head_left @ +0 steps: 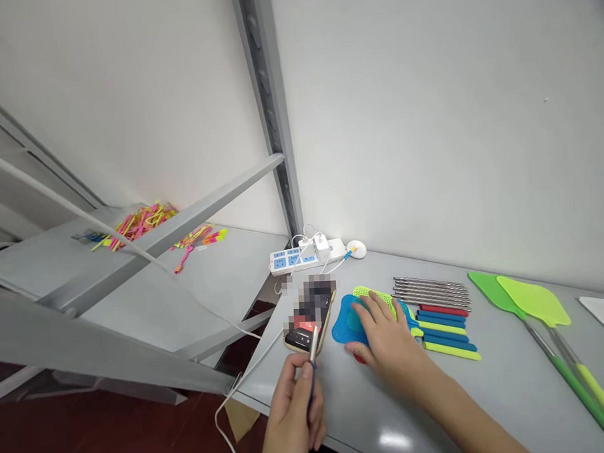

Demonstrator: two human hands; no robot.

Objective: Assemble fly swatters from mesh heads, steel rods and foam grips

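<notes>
My left hand point(293, 414) is closed around a thin metal rod with a blue handle point(312, 359), held upright near the table's front edge. My right hand point(387, 336) lies flat with fingers spread on a small pile of fly-swatter heads, a blue one point(342, 321) and a yellow-green one point(372, 295). Just right of that hand lie several coloured handles point(447, 337) in blue, red and yellow-green, and a row of bare metal rods point(429, 289). A phone point(311, 319) lies on the grey table point(489, 392) just beyond my left hand.
Two assembled green and yellow fly swatters point(535, 303) lie at the right. A white power strip point(303, 255) with chargers and a white cable sits by the wall. A grey metal shelf frame point(272, 121) stands at left, with a heap of pink and yellow pieces point(141, 220) on it.
</notes>
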